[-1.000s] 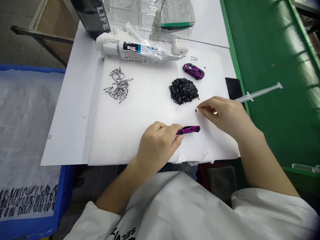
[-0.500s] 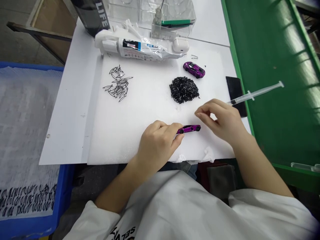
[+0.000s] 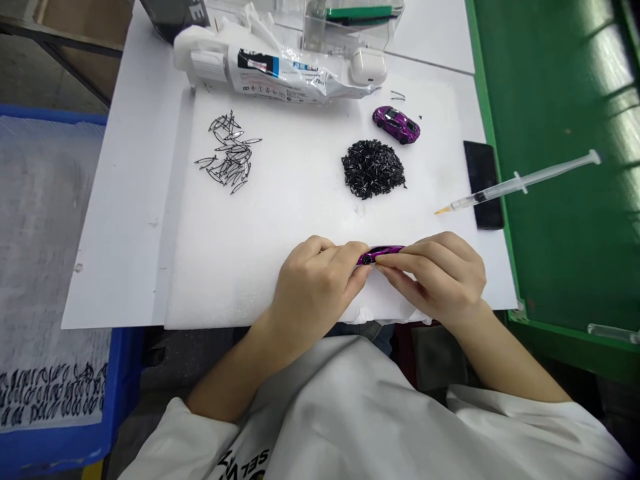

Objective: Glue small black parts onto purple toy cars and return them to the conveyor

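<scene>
My left hand (image 3: pixel 315 283) is closed on the rear end of a small purple toy car (image 3: pixel 384 251), held side-on low over the white foam sheet (image 3: pixel 280 220). Against the car's near side press the pinched fingertips of my right hand (image 3: pixel 443 277); anything tiny between them is hidden. Beyond the hands lies a heap of small glossy black pieces (image 3: pixel 373 169). A second purple toy car (image 3: pixel 397 125) stands just behind that heap. To the left, thin black loop-shaped parts (image 3: pixel 231 157) are scattered on the foam.
A syringe with an amber tip (image 3: pixel 520 183) lies across a dark phone-like slab (image 3: pixel 483 183) at right. Along the back are a white tube (image 3: pixel 285 73), a white earbud case (image 3: pixel 369 67) and a clear organizer (image 3: pixel 345 40). A blue tray (image 3: pixel 125 387) sits at left.
My right hand has moved left and down from above the foam to the toy car, its fingertips now touching the car's side. My left hand keeps its hold. The view has shifted slightly.
</scene>
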